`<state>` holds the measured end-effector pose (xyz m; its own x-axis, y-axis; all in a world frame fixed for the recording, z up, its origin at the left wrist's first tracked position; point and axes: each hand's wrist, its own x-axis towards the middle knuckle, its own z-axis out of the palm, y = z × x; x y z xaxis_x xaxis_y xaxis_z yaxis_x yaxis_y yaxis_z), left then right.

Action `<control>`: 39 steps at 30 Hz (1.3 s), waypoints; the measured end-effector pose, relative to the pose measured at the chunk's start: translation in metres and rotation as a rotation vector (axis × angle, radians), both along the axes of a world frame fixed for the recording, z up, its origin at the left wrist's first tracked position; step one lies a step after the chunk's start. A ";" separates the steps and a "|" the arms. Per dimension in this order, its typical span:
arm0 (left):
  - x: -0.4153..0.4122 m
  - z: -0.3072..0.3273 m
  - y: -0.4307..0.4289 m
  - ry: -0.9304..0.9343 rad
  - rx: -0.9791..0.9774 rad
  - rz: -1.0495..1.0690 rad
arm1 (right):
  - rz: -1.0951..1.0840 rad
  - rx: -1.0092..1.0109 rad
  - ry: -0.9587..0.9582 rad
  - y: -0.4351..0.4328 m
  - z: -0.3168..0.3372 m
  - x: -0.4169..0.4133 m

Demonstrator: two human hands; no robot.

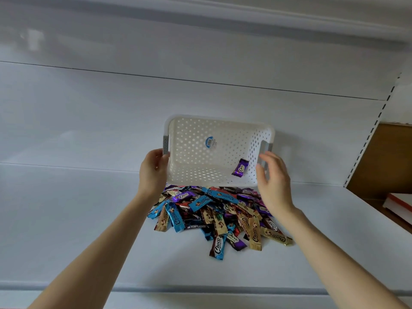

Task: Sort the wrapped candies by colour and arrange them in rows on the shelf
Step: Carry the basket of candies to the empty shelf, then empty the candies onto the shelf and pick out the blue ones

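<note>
Above the shelf (89,219), the white perforated basket (194,130) hangs tipped over the heap of wrapped candies (214,215). Its left rim is gripped by the left hand (152,170); the right hand (274,181) is spread and empty, apparently clear of the right handle. One purple candy (240,167) lies inside. Risk: the one-handed hold slips, and the basket drops and scatters the heap.

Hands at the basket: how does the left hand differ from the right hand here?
The left hand grips the white basket at its left edge, fingers curled round it; the right hand has spread fingers and grips nothing. The left hand touches the basket just below its grey handle; whether the right hand touches the right side is unclear. Both are raised beside the tilted basket, above the candy pile.
</note>
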<state>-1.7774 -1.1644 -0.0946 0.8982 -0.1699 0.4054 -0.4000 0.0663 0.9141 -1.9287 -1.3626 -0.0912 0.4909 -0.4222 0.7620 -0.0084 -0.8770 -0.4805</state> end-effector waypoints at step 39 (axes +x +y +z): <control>-0.116 0.024 -0.002 -0.058 0.021 -0.050 | -0.152 0.347 0.126 -0.012 0.034 -0.136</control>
<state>-1.8930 -1.1669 -0.0707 0.8633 -0.2235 0.4526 -0.4493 0.0685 0.8908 -2.0647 -1.3743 -0.0575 0.4838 -0.7187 0.4995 -0.2029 -0.6473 -0.7348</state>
